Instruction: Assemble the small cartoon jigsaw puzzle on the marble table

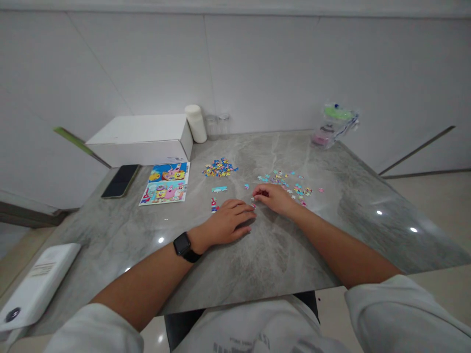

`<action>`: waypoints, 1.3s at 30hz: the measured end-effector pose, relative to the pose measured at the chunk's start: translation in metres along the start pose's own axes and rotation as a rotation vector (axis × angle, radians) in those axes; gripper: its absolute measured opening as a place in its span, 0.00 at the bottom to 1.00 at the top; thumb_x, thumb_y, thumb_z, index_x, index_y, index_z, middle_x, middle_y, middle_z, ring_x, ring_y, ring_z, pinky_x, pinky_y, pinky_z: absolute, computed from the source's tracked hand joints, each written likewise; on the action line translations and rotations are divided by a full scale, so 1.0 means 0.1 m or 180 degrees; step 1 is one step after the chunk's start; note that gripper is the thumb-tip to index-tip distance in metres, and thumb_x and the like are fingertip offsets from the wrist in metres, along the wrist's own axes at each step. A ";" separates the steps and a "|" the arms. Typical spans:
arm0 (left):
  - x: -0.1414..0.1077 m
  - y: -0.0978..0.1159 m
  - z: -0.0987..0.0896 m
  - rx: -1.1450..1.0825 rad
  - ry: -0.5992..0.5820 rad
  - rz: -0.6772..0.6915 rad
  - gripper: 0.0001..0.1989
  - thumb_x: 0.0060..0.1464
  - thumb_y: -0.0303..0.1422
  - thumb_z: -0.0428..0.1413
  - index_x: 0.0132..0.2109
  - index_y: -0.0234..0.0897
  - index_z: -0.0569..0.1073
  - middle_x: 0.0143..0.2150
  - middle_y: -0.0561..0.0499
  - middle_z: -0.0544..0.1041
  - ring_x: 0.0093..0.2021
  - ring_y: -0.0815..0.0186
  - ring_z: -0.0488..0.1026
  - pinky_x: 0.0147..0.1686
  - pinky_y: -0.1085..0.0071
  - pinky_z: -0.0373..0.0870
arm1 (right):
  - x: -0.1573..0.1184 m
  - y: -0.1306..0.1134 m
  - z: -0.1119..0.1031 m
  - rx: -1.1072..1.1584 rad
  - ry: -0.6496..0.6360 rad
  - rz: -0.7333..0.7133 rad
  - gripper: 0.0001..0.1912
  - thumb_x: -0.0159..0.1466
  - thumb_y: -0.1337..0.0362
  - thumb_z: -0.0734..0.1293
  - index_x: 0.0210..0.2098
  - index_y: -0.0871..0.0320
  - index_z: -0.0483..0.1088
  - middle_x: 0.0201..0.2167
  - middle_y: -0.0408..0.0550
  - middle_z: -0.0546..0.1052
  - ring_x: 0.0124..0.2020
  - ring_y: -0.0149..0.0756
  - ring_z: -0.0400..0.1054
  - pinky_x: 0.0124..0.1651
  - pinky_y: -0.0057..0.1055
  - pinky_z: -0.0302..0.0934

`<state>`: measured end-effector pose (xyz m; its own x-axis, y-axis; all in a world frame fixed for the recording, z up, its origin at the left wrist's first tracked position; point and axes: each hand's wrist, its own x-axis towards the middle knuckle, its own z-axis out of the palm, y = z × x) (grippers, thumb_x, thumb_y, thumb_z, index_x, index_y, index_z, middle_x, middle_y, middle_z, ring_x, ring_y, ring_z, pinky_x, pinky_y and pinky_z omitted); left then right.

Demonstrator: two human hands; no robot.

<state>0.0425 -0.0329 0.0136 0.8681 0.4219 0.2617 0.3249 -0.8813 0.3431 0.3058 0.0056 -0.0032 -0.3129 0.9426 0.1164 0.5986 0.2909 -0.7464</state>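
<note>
My left hand [230, 221] lies flat on the grey table, fingers stretched out to the right. A small joined strip of jigsaw pieces with red and blue on it [214, 205] sits just beyond its knuckles. My right hand [274, 197] is closed, with thumb and fingertips bent together; whatever they hold, if anything, is hidden. A jigsaw piece [253, 206] lies between the two hands, close to the left fingertips. Farther off are a light-blue joined strip [220, 189] and a single piece [247, 186]. Loose pieces [299, 189] spread around and behind my right hand.
A heap of yellow and blue pieces [221, 167] lies mid-table. Left of it are a printed picture sheet [164, 184], a phone [120, 181] and a white box [142, 137]. A white bottle [196, 124], glasses [223, 126] and a plastic bag [334, 126] stand at the back; a white device [39, 284] sits front left.
</note>
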 end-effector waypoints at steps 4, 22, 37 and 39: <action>-0.01 -0.01 0.02 0.0000 -0.0029 0.0046 0.21 0.71 0.43 0.55 0.65 0.41 0.75 0.68 0.43 0.75 0.69 0.50 0.67 0.70 0.48 0.62 | 0.01 -0.03 0.01 -0.0347 -0.0095 -0.0054 0.05 0.64 0.68 0.71 0.36 0.54 0.81 0.33 0.43 0.82 0.34 0.35 0.72 0.40 0.30 0.60; 0.00 -0.01 0.03 -0.0071 -0.0103 0.0034 0.21 0.71 0.42 0.55 0.66 0.42 0.75 0.67 0.43 0.76 0.68 0.51 0.68 0.70 0.47 0.61 | 0.02 -0.05 0.07 -0.0958 -0.0144 -0.0439 0.06 0.66 0.70 0.72 0.38 0.55 0.82 0.36 0.49 0.80 0.39 0.39 0.71 0.46 0.35 0.60; 0.00 -0.02 0.02 -0.0110 -0.0098 0.0040 0.20 0.71 0.41 0.56 0.65 0.43 0.75 0.67 0.43 0.76 0.68 0.52 0.69 0.70 0.48 0.63 | -0.01 -0.08 0.07 -0.0945 -0.0114 -0.0501 0.07 0.66 0.71 0.71 0.40 0.54 0.82 0.39 0.49 0.82 0.41 0.39 0.73 0.48 0.34 0.61; 0.00 -0.01 0.01 -0.0126 -0.0100 0.0037 0.20 0.71 0.41 0.56 0.65 0.44 0.75 0.67 0.43 0.76 0.68 0.51 0.69 0.69 0.47 0.64 | -0.02 -0.10 0.07 -0.0943 -0.0097 -0.0502 0.07 0.66 0.71 0.71 0.40 0.55 0.82 0.38 0.49 0.82 0.40 0.38 0.72 0.47 0.34 0.61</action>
<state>0.0422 -0.0321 0.0122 0.8832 0.4042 0.2377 0.3001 -0.8768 0.3758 0.2952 0.0000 -0.0006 -0.4380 0.8782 0.1923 0.7280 0.4720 -0.4973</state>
